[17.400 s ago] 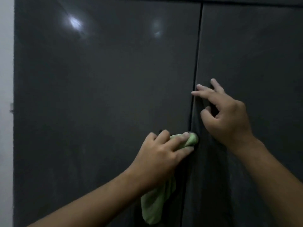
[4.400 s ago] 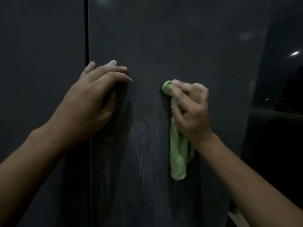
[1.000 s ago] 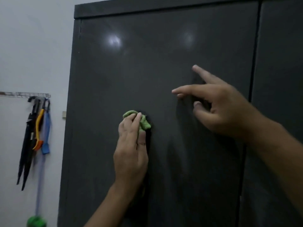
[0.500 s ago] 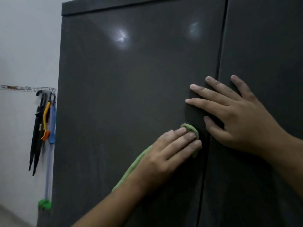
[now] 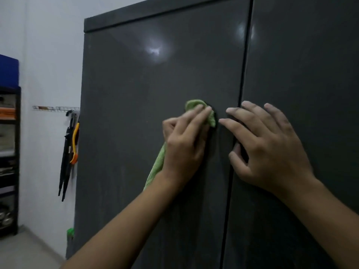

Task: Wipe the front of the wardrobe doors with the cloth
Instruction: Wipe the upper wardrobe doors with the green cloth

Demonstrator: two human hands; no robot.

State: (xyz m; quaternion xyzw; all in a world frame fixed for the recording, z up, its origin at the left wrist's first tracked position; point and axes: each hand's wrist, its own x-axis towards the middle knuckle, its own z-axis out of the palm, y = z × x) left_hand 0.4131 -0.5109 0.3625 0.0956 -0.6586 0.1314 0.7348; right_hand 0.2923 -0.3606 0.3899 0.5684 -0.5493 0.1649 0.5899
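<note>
A dark grey wardrobe fills most of the head view, with a left door (image 5: 136,94) and a right door (image 5: 303,74) split by a vertical gap. My left hand (image 5: 184,144) presses a bunched green cloth (image 5: 196,106) against the left door, just left of the gap. A tail of the cloth hangs down below the hand. My right hand (image 5: 268,148) lies flat with fingers spread across the gap, mostly on the right door, holding nothing.
A white wall stands left of the wardrobe. A rack (image 5: 56,108) on it carries hanging black and orange tools (image 5: 68,152). A dark shelf unit (image 5: 8,162) with a blue box (image 5: 8,71) on top stands at the far left. Grey floor shows at the bottom left.
My left hand has slid the cloth upward on the left door, near the gap. My right hand stays spread over the gap. The view has shifted left, showing the shelf unit.
</note>
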